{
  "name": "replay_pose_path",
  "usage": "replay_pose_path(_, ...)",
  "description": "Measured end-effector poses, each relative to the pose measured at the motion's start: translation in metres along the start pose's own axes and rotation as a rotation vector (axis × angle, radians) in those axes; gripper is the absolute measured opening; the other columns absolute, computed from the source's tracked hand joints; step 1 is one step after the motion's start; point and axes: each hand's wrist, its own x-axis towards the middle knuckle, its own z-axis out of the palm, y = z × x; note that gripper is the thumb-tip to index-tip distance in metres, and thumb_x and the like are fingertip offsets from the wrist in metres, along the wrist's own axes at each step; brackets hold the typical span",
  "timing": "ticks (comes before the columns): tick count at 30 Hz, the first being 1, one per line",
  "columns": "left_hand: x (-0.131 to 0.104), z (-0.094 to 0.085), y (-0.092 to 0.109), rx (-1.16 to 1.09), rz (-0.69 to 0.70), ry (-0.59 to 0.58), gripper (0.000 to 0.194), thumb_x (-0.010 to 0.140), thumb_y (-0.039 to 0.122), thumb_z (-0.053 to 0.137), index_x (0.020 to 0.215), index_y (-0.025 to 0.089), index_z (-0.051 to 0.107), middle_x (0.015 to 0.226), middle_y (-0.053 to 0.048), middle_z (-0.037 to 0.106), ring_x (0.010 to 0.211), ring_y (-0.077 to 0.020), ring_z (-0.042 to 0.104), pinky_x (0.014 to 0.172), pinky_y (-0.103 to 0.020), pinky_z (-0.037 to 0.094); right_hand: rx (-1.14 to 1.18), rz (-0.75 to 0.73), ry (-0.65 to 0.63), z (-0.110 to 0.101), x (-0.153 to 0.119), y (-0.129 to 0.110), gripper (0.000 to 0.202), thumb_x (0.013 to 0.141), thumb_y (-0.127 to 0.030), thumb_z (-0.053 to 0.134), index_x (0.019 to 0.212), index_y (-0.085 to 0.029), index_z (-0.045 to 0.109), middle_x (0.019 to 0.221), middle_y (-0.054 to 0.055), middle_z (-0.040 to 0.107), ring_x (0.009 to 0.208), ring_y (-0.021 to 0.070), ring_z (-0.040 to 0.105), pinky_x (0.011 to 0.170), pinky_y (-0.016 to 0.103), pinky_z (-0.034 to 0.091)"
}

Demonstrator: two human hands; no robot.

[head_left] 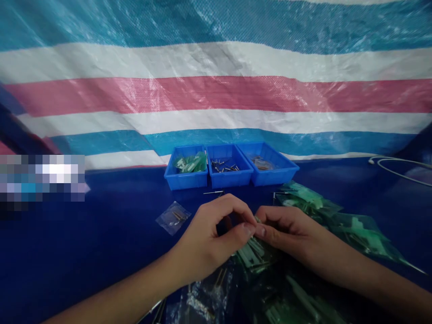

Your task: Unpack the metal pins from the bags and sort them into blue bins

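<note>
My left hand [219, 236] and my right hand [290, 229] meet at the middle of the view, thumbs and forefingers pinched together. Between them they hold the top edge of a small green plastic bag [254, 254], which has pale, long pieces in it. Part of its edge is hidden by my fingers. Left of my left hand lies a small clear bag [173, 217] with a few brass-coloured pins. Below my hands, several clear bags [205, 297] and dark green bags [297, 299] lie in shadow.
Three blue bins stand at the back: the left bin [186, 181] holds green bags, the middle bin [231, 180] loose metal pins, the right bin [276, 176] small clear bags. More green bags [361, 231] lie at right, near a white cable [388, 159]. A striped sheet [216, 94] hangs behind.
</note>
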Motion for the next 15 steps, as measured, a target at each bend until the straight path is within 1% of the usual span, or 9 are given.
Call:
replay_pose_path(5,0.0003,0.0009,-0.0003,-0.002,-0.037,0.001,0.010,0.081,0.025,0.053,0.077,0.017,0.056,0.074,0.000,0.055,0.065,-0.0120,0.049,0.057,-0.023,0.037,-0.006,0.002,0.014,-0.0002,0.0012,0.0010,0.038,0.082,-0.050,0.051,0.065,-0.017,0.042,0.060,-0.005,0.031,0.055,0.0083,0.024,0.047,0.022,0.019)
replay_pose_path(9,0.0006,0.0013,0.0000,-0.013,-0.044,0.005,0.012,0.081,0.027,0.055,0.077,0.017,0.057,0.073,-0.001,0.055,0.065,-0.0122,0.050,0.057,-0.023,0.038,-0.011,0.006,0.013,-0.0003,0.0010,0.0016,0.039,0.082,-0.051,0.051,0.065,-0.017,0.042,0.060,-0.005,0.031,0.055,0.0084,0.025,0.047,0.022,0.020)
replay_pose_path(12,0.0004,0.0014,0.0010,-0.005,-0.054,-0.017,0.009,0.080,0.026,0.057,0.077,0.017,0.057,0.076,0.000,0.057,0.065,-0.0113,0.051,0.057,-0.022,0.039,-0.025,-0.016,0.018,-0.0006,0.0006,0.0014,0.039,0.082,-0.051,0.051,0.064,-0.017,0.042,0.061,-0.005,0.031,0.055,0.0084,0.025,0.048,0.022,0.021)
replay_pose_path(15,0.0002,0.0017,0.0015,0.032,-0.054,-0.043,0.009,0.077,0.024,0.061,0.079,0.018,0.056,0.075,0.001,0.057,0.062,-0.0099,0.050,0.054,-0.020,0.038,-0.047,-0.025,0.025,-0.0005,0.0010,0.0011,0.040,0.082,-0.050,0.050,0.062,-0.017,0.041,0.061,-0.004,0.033,0.056,0.0088,0.027,0.049,0.022,0.022)
